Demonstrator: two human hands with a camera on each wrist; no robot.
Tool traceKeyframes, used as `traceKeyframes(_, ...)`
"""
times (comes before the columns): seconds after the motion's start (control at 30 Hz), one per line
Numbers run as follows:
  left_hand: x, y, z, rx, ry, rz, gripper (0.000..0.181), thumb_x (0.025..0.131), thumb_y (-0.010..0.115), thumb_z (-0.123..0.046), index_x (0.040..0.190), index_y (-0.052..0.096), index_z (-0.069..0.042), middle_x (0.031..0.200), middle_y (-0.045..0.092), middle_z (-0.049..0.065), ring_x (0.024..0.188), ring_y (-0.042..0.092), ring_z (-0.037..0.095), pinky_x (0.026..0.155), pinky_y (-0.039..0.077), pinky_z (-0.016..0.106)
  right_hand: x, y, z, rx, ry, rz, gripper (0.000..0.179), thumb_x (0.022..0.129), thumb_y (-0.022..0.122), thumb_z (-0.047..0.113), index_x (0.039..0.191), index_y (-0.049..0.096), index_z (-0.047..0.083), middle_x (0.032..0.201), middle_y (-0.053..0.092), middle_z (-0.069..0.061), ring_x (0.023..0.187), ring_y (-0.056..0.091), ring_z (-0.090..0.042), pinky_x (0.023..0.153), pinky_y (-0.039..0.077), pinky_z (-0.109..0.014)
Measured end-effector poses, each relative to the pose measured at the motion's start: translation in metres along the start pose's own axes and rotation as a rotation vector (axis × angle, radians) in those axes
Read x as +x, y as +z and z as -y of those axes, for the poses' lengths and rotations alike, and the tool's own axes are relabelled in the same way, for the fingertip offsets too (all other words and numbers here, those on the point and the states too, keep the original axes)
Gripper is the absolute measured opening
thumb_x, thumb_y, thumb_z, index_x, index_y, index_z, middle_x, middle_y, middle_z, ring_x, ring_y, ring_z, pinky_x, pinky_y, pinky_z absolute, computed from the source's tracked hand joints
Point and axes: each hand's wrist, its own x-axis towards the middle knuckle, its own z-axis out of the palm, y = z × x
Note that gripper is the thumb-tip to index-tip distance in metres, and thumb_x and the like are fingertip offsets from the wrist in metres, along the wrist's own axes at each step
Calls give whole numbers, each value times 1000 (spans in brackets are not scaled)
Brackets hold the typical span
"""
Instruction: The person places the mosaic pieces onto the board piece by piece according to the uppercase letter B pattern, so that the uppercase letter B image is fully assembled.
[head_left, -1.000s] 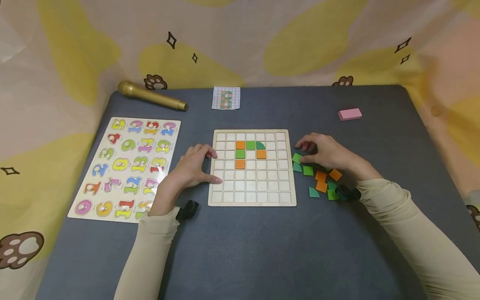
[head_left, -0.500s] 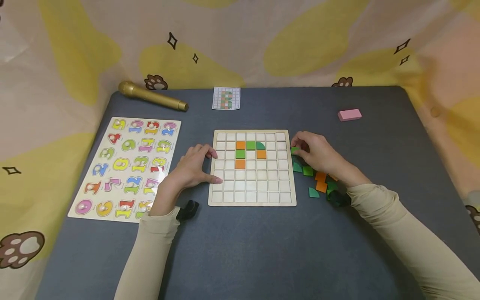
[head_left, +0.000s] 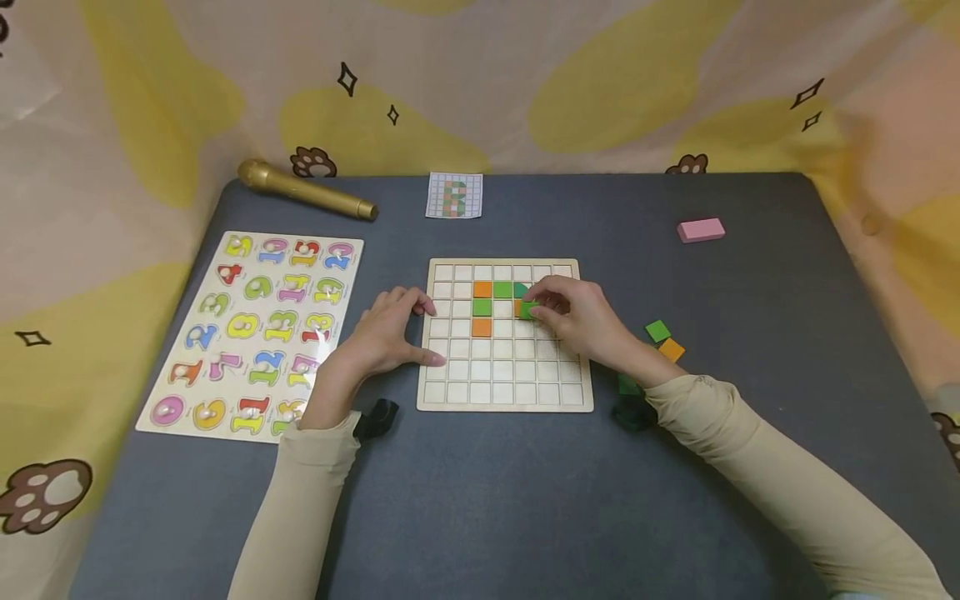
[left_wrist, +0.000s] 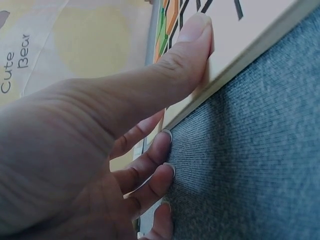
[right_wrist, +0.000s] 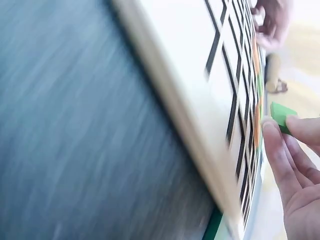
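Note:
A wooden grid board [head_left: 480, 402] lies mid-table, with orange square tiles [head_left: 482, 328], green square tiles [head_left: 482, 307] and one quarter-round green tile [head_left: 520, 290] in its cells. My right hand [head_left: 588, 323] is over the board's right half and pinches a green square tile [right_wrist: 281, 116] between thumb and fingertips. In the head view that tile overlaps an orange one in the grid. At the board's left edge rests my left hand [head_left: 384, 335]. Its thumb [left_wrist: 182, 55] lies on the board's rim, and the other fingers sit lower beside the edge.
Loose tiles, among them a green square [head_left: 657, 331] and an orange one [head_left: 671, 349], lie right of the board, partly hidden by my right arm. Around stand a number puzzle [head_left: 247, 350], a gold microphone [head_left: 307, 192], a printed pattern card [head_left: 454, 196] and a pink block [head_left: 701, 230].
My right hand has taken a green square tile from the loose pile and carried it left over the board. The left hand has stayed at the board's edge.

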Motion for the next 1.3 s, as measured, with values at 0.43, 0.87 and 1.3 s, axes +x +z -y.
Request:
traceKeyframes(0.43, 1, 1, 0, -2, -4, -5, 68, 75, 98, -30, 126, 56, -13, 133, 52, 14, 129, 41, 35, 113, 31, 62, 10, 29, 8, -31, 38, 70, 10, 94, 81, 9, 103, 80, 9, 99, 72, -4, 90, 65, -19, 81, 52, -33)
traceKeyframes(0.87, 0, 1, 1, -5, 0, -3, 67, 76, 98, -30, 125, 56, -13, 132, 52, 14, 128, 42, 35, 114, 30, 63, 3, 6, 2, -72, 119, 104, 21, 94, 80, 9, 114, 75, 8, 115, 63, -9, 101, 56, -26, 88, 46, -40)
traceKeyframes(1.3, 0, 0, 0, -1, -9, 0, 68, 76, 98, -31, 126, 56, -13, 133, 52, 15, 129, 41, 35, 113, 31, 63, -27, -46, -28, -77, 180, 146, 27, 97, 77, 8, 123, 69, 4, 116, 65, -14, 103, 59, -28, 91, 49, -44)
